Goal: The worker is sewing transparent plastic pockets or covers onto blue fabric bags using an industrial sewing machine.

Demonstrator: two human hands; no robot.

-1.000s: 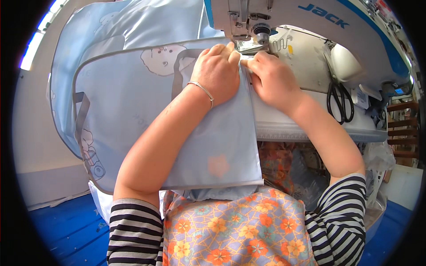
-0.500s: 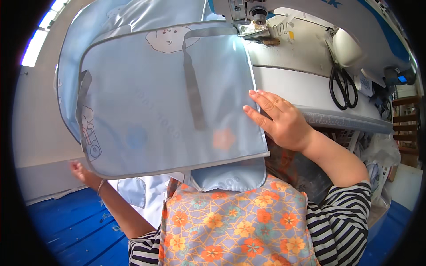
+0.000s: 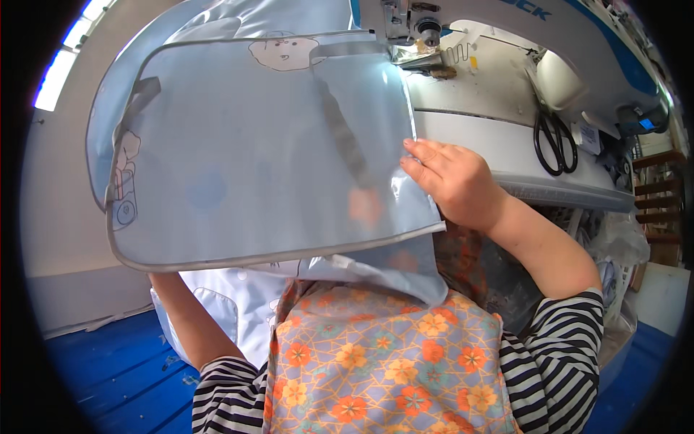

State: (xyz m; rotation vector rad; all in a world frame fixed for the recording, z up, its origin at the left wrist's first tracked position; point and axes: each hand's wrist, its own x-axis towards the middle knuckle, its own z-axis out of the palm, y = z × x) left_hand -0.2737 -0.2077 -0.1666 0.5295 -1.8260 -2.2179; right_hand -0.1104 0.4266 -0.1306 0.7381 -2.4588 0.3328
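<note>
A light blue fabric panel (image 3: 267,145) with grey binding and cartoon prints lies spread before me, its far right corner at the sewing machine's presser foot area. My right hand (image 3: 455,177) pinches the panel's right edge, and the cloth creases beside the fingers. My left forearm reaches under the panel's near left corner, so that hand is hidden beneath it. A grey strap (image 3: 343,137) shows along the panel's right part, and a shorter grey strap (image 3: 141,98) sits at its left edge. A loose blue flap (image 3: 390,278) hangs below the near edge.
The sewing machine (image 3: 499,22) arches over the far right. Black-handled scissors (image 3: 555,141) rest on the white machine table (image 3: 470,137). More light blue fabric (image 3: 101,137) bulges behind the panel at left. Plastic bags (image 3: 614,242) are at right, with a blue surface (image 3: 108,369) below left.
The panel's near left corner has shifted left and up. My left hand has gone from beside that corner to under it. My right hand's fingers have drawn together on the edge.
</note>
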